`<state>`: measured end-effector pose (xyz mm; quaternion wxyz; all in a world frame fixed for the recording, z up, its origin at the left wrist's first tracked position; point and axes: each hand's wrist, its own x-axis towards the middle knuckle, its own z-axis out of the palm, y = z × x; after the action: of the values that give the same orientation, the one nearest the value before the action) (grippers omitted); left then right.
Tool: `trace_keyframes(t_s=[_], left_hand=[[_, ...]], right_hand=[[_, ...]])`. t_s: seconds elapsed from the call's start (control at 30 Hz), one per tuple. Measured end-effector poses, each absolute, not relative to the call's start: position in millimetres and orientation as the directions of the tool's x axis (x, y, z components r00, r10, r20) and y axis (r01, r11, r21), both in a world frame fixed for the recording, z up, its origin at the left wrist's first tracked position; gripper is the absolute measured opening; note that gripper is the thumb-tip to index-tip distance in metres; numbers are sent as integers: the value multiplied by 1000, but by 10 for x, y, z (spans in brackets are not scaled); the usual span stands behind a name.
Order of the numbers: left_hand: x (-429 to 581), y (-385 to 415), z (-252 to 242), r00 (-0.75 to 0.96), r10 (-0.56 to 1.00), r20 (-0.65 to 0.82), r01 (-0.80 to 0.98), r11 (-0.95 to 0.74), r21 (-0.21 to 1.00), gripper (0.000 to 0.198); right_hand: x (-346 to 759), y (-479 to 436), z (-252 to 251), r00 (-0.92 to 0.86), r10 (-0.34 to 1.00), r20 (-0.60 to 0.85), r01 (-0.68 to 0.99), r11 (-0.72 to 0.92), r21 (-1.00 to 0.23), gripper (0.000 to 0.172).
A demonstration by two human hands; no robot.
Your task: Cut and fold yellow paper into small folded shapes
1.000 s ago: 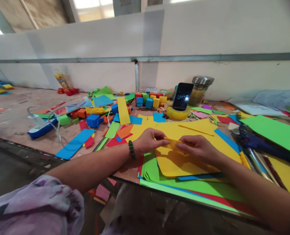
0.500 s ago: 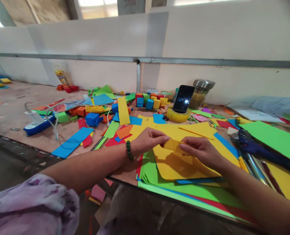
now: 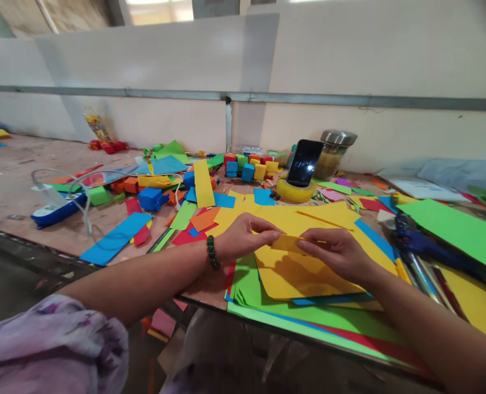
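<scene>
A small yellow paper piece [image 3: 287,243] is held up between my two hands. My left hand [image 3: 249,236] pinches its left end between thumb and fingers. At its right end, my right hand [image 3: 334,250] grips it the same way. Beneath them lie large yellow sheets [image 3: 300,279] on top of green sheets [image 3: 267,306], with blue and red edges showing. A thin yellow strip [image 3: 325,220] rests on the yellow paper just beyond my hands.
A phone [image 3: 304,163] leans in a yellow tape roll [image 3: 294,190] beside a lidded jar [image 3: 336,153]. Small coloured paper cubes [image 3: 248,172] stand behind. A blue-white power strip [image 3: 58,209] lies left; a dark blue tool [image 3: 427,246] lies right.
The view has shifted slightly, so the table things sit a little further left. The yellow piece has tilted and now looks narrower between my hands; both still hold it.
</scene>
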<state>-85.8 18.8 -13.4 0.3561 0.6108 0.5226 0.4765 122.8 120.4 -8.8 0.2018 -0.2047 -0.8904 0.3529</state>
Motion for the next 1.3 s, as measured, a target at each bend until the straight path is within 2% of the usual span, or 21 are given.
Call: trace_keyframes(t_s=[0.2, 0.3, 0.4, 0.47, 0.67, 0.9, 1.1, 1.3], left_hand=[[-869, 238, -157, 95, 993, 72, 229, -93, 969, 23], [-845, 241, -167, 109, 993, 42, 268, -70, 961, 27], [-803, 231, -185, 105, 994, 42, 311, -73, 947, 30], [-778, 225, -200, 118, 992, 49, 335, -87, 938, 28], [-767, 227, -224, 145, 989, 26, 265, -65, 962, 26], [-813, 240, -211, 229, 971, -73, 162, 36, 986, 28], [-799, 239, -217, 207, 976, -61, 161, 27, 987, 27], [-768, 248, -256, 124, 989, -81, 159, 61, 985, 16]], right_hand=[[1252, 1249, -99, -848, 460, 264, 211, 749, -628, 34], [1250, 1259, -98, -843, 410, 348, 214, 850, -482, 25], [1221, 1231, -105, -823, 342, 453, 213, 926, -313, 30], [1193, 1200, -118, -822, 328, 466, 215, 936, -279, 24], [1154, 1156, -154, -835, 412, 365, 219, 857, -466, 23], [1163, 1157, -156, -852, 431, 297, 186, 780, -598, 25], [1156, 1148, -141, -839, 480, 257, 229, 739, -633, 32], [1139, 1153, -204, -829, 522, 201, 299, 717, -630, 34]])
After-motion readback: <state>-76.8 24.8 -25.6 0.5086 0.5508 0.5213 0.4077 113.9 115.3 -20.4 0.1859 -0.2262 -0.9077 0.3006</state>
